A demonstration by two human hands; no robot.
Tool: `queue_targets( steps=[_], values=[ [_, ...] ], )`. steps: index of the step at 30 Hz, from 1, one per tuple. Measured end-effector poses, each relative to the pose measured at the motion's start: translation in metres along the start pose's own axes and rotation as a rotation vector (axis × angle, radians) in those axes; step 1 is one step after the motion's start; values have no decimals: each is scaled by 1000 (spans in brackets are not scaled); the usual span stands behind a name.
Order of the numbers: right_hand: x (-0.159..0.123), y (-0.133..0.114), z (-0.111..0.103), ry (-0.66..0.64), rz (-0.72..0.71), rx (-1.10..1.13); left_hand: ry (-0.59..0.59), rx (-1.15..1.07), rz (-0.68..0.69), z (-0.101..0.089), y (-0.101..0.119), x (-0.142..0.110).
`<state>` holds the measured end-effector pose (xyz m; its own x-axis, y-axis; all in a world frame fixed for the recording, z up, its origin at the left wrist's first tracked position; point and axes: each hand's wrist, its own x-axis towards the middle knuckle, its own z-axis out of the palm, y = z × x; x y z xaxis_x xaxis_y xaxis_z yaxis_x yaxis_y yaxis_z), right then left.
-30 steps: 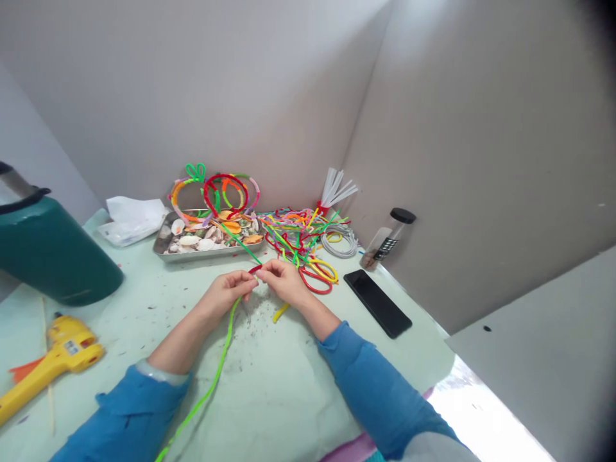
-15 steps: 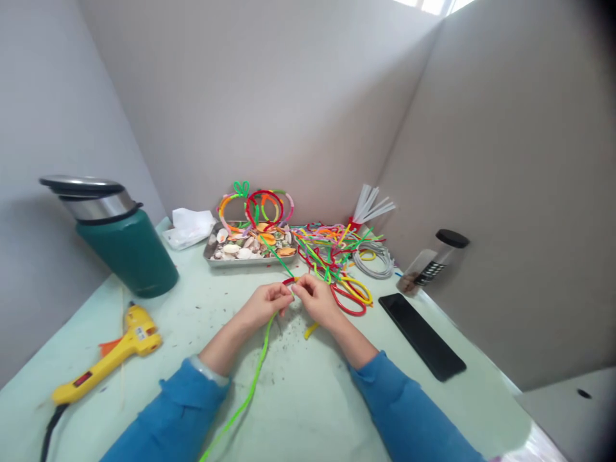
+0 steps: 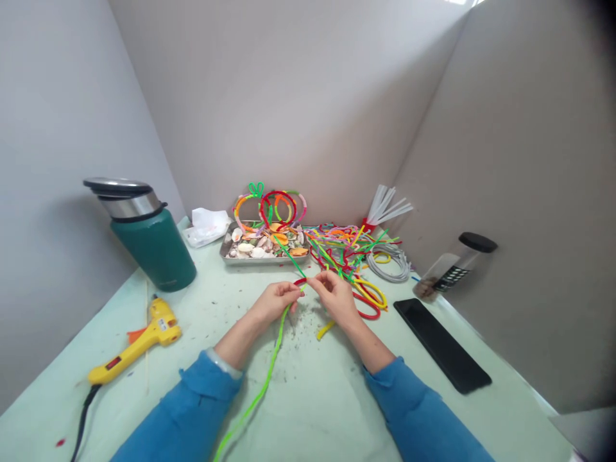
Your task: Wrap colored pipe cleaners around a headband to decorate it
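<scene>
My left hand (image 3: 276, 301) is closed in a pinch on a lime-green pipe cleaner (image 3: 262, 388), whose long tail trails down toward the near table edge. Close beside it, my right hand (image 3: 337, 298) also pinches, its fingertips at the lower end of a darker green pipe cleaner (image 3: 291, 258). A short red fuzzy piece (image 3: 300, 281) shows between the two hands; how it joins the green strands is hidden by my fingers. Beyond the hands, a metal tray (image 3: 260, 261) holds shells, with colourful pipe-cleaner rings (image 3: 278, 192) standing at its back.
A yellow glue gun (image 3: 135, 346) and a teal bottle (image 3: 156, 250) stand left. On the right are a pile of pipe cleaners (image 3: 337, 240), a grey coil (image 3: 392, 269), white sticks (image 3: 385, 205), a black phone (image 3: 440, 346) and a clear black-lidded bottle (image 3: 457, 266). Walls enclose the table.
The view has turned a little left, so everything sits farther right. My fingertips have drawn slightly apart, the right hand shifting up to the green strand's end.
</scene>
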<state>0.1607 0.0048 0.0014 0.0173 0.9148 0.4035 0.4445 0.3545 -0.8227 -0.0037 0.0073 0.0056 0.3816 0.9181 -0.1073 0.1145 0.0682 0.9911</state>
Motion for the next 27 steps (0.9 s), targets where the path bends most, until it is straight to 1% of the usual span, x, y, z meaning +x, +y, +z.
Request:
queue_targets(
  steps=[2, 4, 5, 8, 10, 12, 14, 15, 17, 19, 20, 22, 23, 24, 25, 27],
  values=[
    [-1, 2, -3, 90, -50, -116, 19, 6, -18, 0, -1, 1],
    [-1, 4, -5, 124, -121, -194, 42, 6, -35, 0, 0, 0],
    [-1, 4, -6, 113, -170, -219, 49, 4, -43, 0, 1, 0],
    [-1, 2, -5, 10, -321, -306, 37, 0, -59, 0, 4, 0],
    [-2, -2, -6, -24, -350, -391, 33, -1, -56, 0, 6, 0],
    [-5, -4, -13, 16, -324, -456, 51, -4, -58, 0, 6, 0],
    [-11, -3, -31, 88, -268, -524, 55, 8, -70, 0, 6, 0],
    [-16, -1, -46, 115, -228, -572, 50, 18, -76, 0, 5, 0],
    [-30, 7, -83, 141, -106, -707, 54, 34, -78, 0, 5, -1],
    [-48, 20, -125, 134, 93, -876, 45, 35, -80, 0, 5, -1],
    [-57, 27, -145, 136, 228, -953, 38, 38, -80, 0, 5, -1],
    [-74, 42, -176, 79, 481, -1037, 32, 48, -77, 0, 5, -1],
    [-81, 48, -186, 26, 563, -1036, 34, 53, -77, 0, 5, -1],
    [-86, 52, -192, -21, 605, -1017, 31, 58, -78, 0, 5, -1],
    [-89, 55, -195, -40, 613, -1011, 28, 62, -71, -1, 5, -1],
    [-93, 55, -192, -11, 595, -1009, 33, 69, -71, -1, 5, -2]
  ],
)
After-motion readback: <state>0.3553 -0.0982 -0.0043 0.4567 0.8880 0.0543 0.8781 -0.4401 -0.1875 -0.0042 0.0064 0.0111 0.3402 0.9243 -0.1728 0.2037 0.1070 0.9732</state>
